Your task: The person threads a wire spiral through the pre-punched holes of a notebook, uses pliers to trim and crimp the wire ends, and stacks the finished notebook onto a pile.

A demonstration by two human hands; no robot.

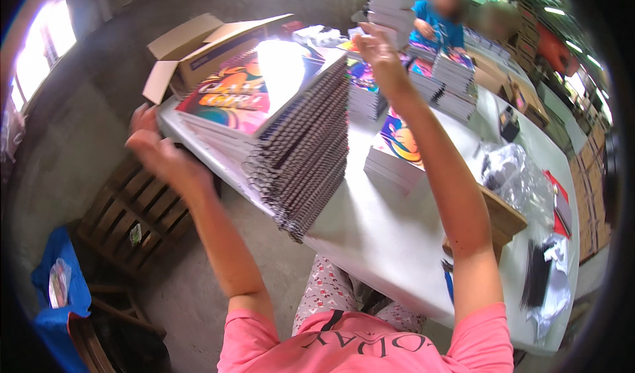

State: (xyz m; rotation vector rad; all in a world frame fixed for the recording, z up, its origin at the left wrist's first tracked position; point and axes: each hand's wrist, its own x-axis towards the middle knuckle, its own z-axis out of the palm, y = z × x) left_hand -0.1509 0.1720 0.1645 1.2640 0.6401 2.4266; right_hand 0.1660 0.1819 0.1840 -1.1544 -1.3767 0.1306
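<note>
A tall stack of spiral-bound notebooks (297,141) with glossy, colourful covers stands at the table's left corner, its black wire coils facing me. My left hand (165,151) is raised left of the stack, apart from it, fingers stretched out and slightly blurred. Beyond the stack's far right corner, my right hand (378,45) is held up with its fingers extended and nothing seen in it. Under my right forearm lies a lower pile of colourful-covered books (397,151), partly hidden by the arm.
An open cardboard box (205,59) sits behind the stack. More book piles (453,85) stand farther along the white table (357,241), near a person in blue (436,26). Crumpled clear plastic (516,174) lies at right. A wooden pallet (132,207) leans at left.
</note>
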